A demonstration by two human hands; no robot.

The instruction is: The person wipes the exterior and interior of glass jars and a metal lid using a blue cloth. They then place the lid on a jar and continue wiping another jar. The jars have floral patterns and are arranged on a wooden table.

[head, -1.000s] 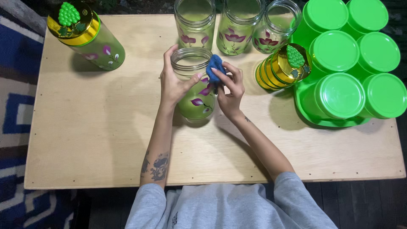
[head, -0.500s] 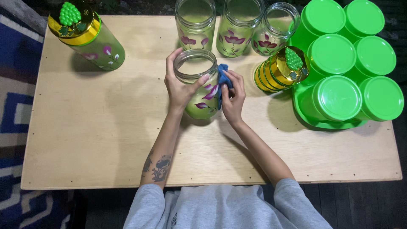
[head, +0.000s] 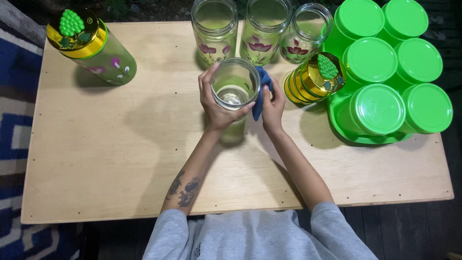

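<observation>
An open glass jar with a green tint stands upright on the wooden table, its mouth facing the camera. My left hand wraps around its left side and grips it. My right hand presses a blue cloth against the jar's right side. The cloth is partly hidden between the fingers and the glass.
Three open flowered jars stand at the table's far edge. A lidded jar lies at the far left. Gold lids with green grape knobs are stacked right of my hands, beside a green tray of green-lidded containers.
The jar has been lifted and turned more upright, so its flowered side no longer shows. Both hands moved slightly right and away from me; the cloth slid down the jar's right side.
</observation>
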